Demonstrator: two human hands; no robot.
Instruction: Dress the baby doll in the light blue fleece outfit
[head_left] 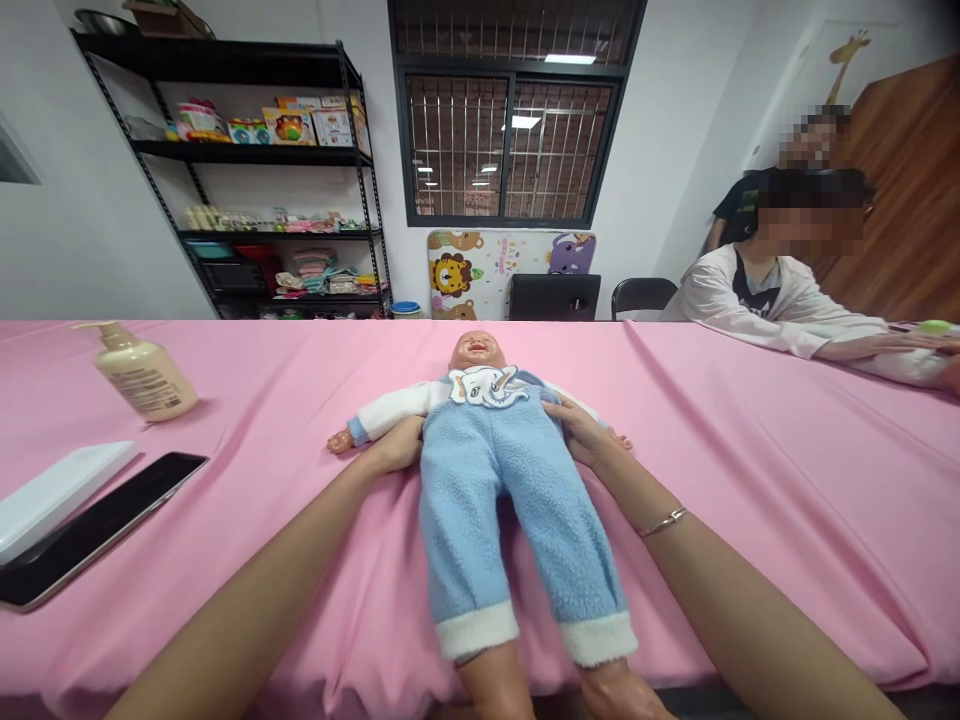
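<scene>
Blue fleece doll [487, 500] | L hand [397, 445], R hand [583, 432] spread on sides | pink sheet [750, 520], room both sides

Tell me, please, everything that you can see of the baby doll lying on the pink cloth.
The baby doll lies on its back on a pink cloth, its head away from the person and its legs toward them. Its head and bare hands look like smooth moulded plastic, and its mouth is open. It wears a fuzzy blue fleece suit with white sleeves, white ankle cuffs and an elephant face on the chest. The left hand and right hand touch its sides, just below the arms.
</scene>
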